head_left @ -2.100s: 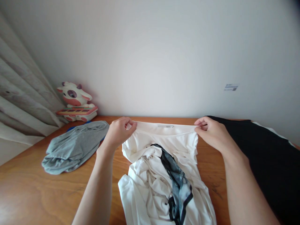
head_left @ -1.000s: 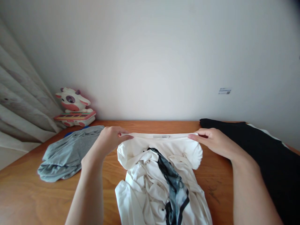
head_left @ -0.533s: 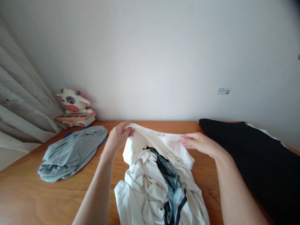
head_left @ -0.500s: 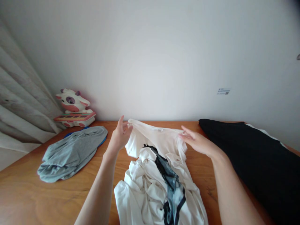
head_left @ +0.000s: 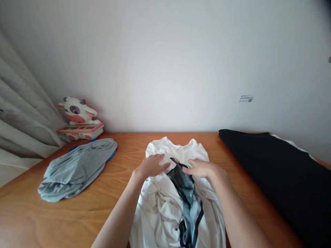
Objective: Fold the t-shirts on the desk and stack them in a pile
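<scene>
A white garment (head_left: 157, 206) lies rumpled on the wooden table in front of me, its neckline toward the wall. Down its middle runs a sheer grey-blue panel with black edging (head_left: 186, 193). My left hand (head_left: 152, 164) rests with fingers stretched over the upper left of the garment. On the other side of the panel, my right hand (head_left: 200, 168) lies open on the upper right of the cloth. Neither hand grips the fabric. The lower end of the garment runs out of view at the bottom.
On the left lies a folded grey garment (head_left: 77, 168) with blue cloth under it. A toy cow with a keyboard (head_left: 80, 119) stands behind it, beside a pale curtain (head_left: 20, 113). Black cloth (head_left: 271, 172) covers the right side of the wooden table (head_left: 124, 151). A white wall closes off the back.
The raised neckline end of the white garment has come down onto the table. Both hands have let it go and moved nearer to me and inward, onto the cloth.
</scene>
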Tool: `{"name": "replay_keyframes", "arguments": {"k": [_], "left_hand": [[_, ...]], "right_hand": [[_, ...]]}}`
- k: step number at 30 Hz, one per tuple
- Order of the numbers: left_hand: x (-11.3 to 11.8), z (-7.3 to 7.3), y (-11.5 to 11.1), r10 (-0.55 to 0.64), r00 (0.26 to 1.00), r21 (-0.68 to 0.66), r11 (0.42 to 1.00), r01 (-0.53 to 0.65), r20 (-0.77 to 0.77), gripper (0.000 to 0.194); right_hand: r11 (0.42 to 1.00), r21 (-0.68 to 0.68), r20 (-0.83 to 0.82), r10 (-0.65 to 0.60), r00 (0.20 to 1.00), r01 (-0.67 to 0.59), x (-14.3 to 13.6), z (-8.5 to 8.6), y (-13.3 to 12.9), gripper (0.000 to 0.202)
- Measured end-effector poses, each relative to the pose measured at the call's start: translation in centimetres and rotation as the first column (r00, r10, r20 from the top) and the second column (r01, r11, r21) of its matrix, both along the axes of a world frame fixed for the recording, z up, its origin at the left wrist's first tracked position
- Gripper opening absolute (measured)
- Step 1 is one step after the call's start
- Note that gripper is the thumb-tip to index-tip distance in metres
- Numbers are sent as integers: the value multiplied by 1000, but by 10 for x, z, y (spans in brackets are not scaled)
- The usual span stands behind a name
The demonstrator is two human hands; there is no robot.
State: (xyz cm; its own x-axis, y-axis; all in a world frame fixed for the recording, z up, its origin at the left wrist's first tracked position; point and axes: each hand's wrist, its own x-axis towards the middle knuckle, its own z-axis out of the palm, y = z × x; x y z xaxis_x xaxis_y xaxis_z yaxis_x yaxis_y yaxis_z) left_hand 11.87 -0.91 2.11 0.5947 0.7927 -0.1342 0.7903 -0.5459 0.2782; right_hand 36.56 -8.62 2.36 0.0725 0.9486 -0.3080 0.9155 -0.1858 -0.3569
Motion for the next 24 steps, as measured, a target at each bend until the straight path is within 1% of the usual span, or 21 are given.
{"name": "replay_keyframes", "arguments": {"k": [2,4,6,8,10,11,12,14,16,17,19,21,22,24], "left_hand": [[0,-12,3,97,993,-4,995,-98,-72,79],[-4,-20,7,200,975,48,979,-196,-95,81],[-8,-20,10,296,950,130,950,-283,-97,79],[-11,-11,10,336,937,223,925,-309,-95,73],[-12,3,7,318,944,270,920,-283,-93,59],[-12,10,5,285,954,257,933,-253,-95,52],[-12,16,4,243,965,222,951,-217,-100,50],[-11,19,3,152,981,123,983,-138,-118,60],[-10,12,5,79,987,39,996,-74,-139,74],[-11,5,7,72,988,26,997,-69,-139,75],[-14,-12,12,108,987,54,993,-102,-117,67],[-19,-30,19,161,985,137,979,-153,-53,54],[-22,-38,22,172,985,186,968,-170,0,48],[-28,-52,28,159,978,272,943,-191,135,41]], "right_hand": [[1000,-8,18,-16,1000,17,0,-8,3,81],[999,35,50,-44,998,42,1,-14,5,81],[991,121,83,-75,994,64,4,-18,7,73],[978,196,99,-91,991,70,9,-19,9,64],[973,224,93,-84,992,62,14,-17,11,58],[973,224,88,-80,993,59,16,-16,12,56],[976,212,83,-78,994,59,18,-16,13,57],[984,163,70,-77,995,65,20,-19,13,63],[989,122,65,-94,993,86,21,-26,14,73],[988,115,68,-113,991,105,20,-31,14,77],[979,137,85,-162,983,150,21,-43,14,77],[952,246,101,-211,972,181,22,-55,14,69],[927,323,102,-232,967,189,23,-61,14,65],[852,483,85,-273,958,200,27,-69,14,57]]}}
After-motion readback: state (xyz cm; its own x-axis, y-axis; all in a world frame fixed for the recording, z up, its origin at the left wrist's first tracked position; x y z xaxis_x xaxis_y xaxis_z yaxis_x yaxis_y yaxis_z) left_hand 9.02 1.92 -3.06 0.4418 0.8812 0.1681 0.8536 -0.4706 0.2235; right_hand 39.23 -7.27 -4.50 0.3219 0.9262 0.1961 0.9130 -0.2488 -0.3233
